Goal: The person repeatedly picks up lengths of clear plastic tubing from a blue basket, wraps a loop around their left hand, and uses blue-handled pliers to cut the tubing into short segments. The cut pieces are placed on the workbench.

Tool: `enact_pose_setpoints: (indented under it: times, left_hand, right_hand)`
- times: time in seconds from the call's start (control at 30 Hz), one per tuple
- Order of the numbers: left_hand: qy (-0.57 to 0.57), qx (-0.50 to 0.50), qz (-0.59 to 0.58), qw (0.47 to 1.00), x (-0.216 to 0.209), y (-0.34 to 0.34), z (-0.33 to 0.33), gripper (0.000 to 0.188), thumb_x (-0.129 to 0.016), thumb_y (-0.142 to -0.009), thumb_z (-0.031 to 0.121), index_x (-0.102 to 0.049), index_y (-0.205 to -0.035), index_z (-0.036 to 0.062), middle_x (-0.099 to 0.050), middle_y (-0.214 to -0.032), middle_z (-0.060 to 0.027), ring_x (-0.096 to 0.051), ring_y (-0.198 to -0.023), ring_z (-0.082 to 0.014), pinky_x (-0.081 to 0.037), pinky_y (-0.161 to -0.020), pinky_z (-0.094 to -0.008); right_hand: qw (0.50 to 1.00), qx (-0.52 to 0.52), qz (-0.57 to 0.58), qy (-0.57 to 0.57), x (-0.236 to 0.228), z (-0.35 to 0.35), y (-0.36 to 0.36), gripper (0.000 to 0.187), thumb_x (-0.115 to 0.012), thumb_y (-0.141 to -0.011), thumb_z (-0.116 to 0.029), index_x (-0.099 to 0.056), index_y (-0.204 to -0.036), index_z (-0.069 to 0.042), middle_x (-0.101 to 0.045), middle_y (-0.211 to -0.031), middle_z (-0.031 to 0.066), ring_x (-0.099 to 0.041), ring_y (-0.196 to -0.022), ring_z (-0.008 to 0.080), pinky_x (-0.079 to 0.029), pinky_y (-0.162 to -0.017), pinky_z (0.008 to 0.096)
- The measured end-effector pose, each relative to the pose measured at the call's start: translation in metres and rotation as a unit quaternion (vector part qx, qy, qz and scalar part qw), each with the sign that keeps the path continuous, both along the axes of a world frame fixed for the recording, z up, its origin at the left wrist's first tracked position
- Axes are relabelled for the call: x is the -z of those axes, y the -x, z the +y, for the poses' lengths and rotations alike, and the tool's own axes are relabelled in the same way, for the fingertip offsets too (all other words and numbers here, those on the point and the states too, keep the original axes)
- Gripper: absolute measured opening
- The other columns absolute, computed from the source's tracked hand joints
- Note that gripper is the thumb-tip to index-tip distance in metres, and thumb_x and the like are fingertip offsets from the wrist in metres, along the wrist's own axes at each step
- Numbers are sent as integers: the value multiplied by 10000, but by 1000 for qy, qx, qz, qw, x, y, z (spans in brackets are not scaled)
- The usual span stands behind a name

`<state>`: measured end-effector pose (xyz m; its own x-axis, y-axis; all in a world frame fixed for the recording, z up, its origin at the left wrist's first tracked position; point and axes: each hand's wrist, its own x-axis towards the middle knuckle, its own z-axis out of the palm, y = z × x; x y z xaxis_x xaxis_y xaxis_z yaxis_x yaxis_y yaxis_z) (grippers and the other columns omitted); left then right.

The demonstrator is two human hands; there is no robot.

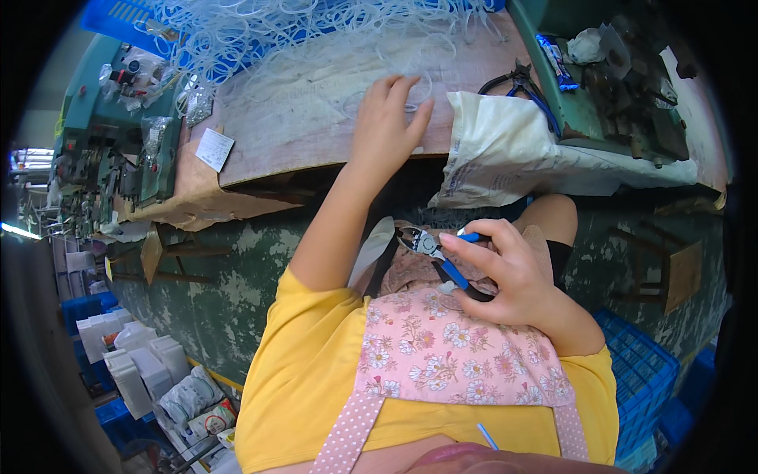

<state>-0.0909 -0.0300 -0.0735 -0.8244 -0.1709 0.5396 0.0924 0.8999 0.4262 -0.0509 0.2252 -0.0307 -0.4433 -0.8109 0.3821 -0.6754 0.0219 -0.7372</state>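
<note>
My left hand is over the pinkish work table, its thumb and fingers apart. A thin clear plastic loop lies right at its fingertips. Beyond it, a large tangled heap of clear plastic loops spills toward me. In my lap, my right hand is closed round a pair of pliers with blue-and-black handles. Their metal jaws point to the left and look slightly apart, with nothing visible between them.
A second pair of pliers lies on the table's right side, beside a white plastic sack draped over the edge. Green machines stand left and right. A paper slip lies at left. Blue crates stand on the floor.
</note>
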Motion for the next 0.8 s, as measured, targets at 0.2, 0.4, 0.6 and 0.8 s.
enact_pose_setpoints:
  times: [0.2, 0.4, 0.6, 0.8]
  left_hand:
    - [117, -11, -127, 985, 28, 71, -9, 511, -633, -866, 213, -517, -1321, 13, -586, -1193, -238, -579, -1056, -395, -447, -944, -455]
    - [35, 0, -95, 995, 26, 63, -14, 511, -504, -905, 141, -441, -1398, 26, -609, -1199, -187, -596, -1068, -336, -467, -900, -425]
    - [-679, 111, -12, 726, -15, 6, -7, 623, -442, -915, 90, -275, -1515, 99, -542, -1275, -236, -546, -1159, -313, -464, -933, -421]
    - [-877, 279, -15, 391, -22, -42, 5, 530, -501, -848, 119, -444, -1374, 134, -448, -1351, -274, -540, -1127, -325, -458, -929, -395]
  right_hand:
    - [1000, 25, -3, -7, 4, 17, 1, 714, -755, -716, -173, -506, -1381, -102, -509, -1171, 157, -555, -987, 307, -476, -836, 383]
    - [975, -5, -221, 29, 16, 25, 10, 664, -583, -933, -277, -314, -1472, 4, -460, -1260, 184, -506, -1085, 274, -403, -957, 323]
    - [921, -4, -381, 82, 26, 15, 16, 735, -563, -942, -325, -216, -1517, -26, -505, -1016, 60, -469, -870, 114, -406, -827, 250]
    - [930, -8, -364, 49, 32, 1, 20, 837, -675, -818, -227, -244, -1512, -48, -497, -1091, 83, -498, -922, 153, -421, -850, 274]
